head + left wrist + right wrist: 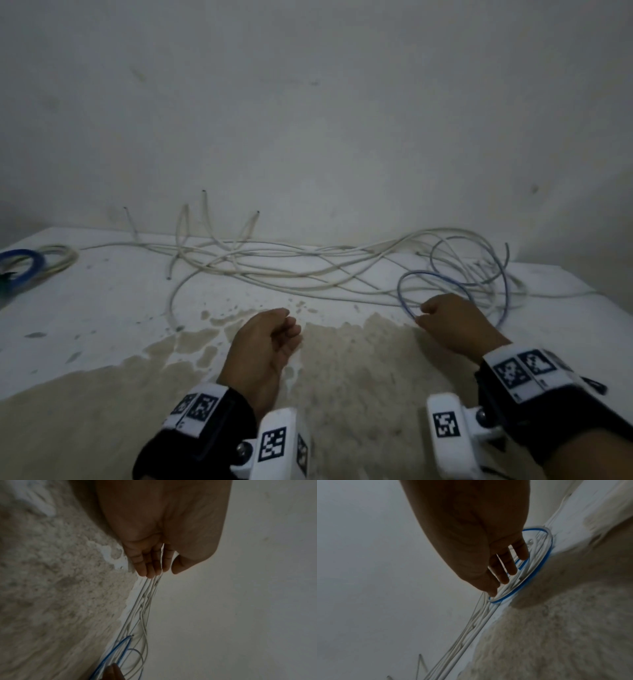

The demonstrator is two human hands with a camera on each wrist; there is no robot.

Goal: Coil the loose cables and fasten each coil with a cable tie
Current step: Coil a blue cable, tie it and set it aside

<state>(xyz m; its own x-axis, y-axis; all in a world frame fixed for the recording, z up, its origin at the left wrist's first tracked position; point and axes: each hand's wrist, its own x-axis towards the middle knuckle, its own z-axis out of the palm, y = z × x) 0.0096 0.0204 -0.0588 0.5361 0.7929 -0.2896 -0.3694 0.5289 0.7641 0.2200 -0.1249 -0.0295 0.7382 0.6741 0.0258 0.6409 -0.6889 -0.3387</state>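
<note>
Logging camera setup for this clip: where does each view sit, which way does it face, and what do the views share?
Head: worn high, looking forward and down at the table, wall, white cables; both hands and wrist rigs show.
Left wrist: looks along the left hand toward the cables.
Right wrist: looks along the right hand at the blue cable.
Shared: the blue cable appears in all three views.

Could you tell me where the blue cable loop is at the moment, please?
In the head view the blue cable loop lies right of centre on the table, among the white cables, and the right hand holds its near edge.
</note>
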